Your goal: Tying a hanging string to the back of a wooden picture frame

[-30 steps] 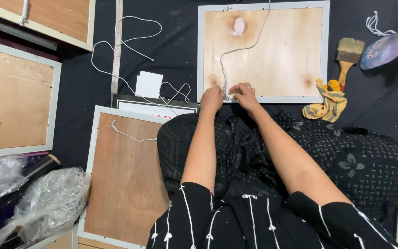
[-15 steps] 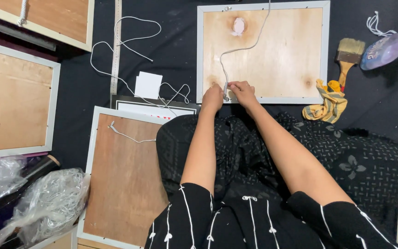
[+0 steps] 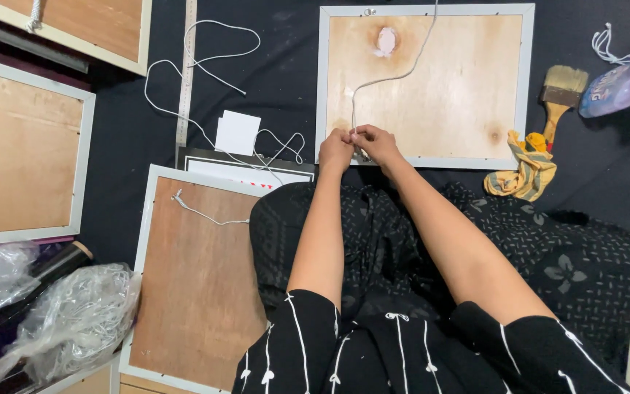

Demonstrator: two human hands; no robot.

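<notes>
white cord (image 3: 384, 79), pinched by left hand (image 3: 335, 150), right hand (image 3: 377, 142)

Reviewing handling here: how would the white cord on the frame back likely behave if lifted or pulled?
The white cord would probably flop: it lies in a loose curve across the frame back. It looks thin and likely light. Both the left hand and right hand pinch its lower end, so it probably needs fingertip grip.

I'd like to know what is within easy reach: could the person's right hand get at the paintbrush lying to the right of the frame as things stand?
Probably yes. The right hand is pinching the cord at the frame edge. The paintbrush lies just past that frame on dark cloth, with only a yellow rag nearby. The hand would have to release the cord first.
</notes>
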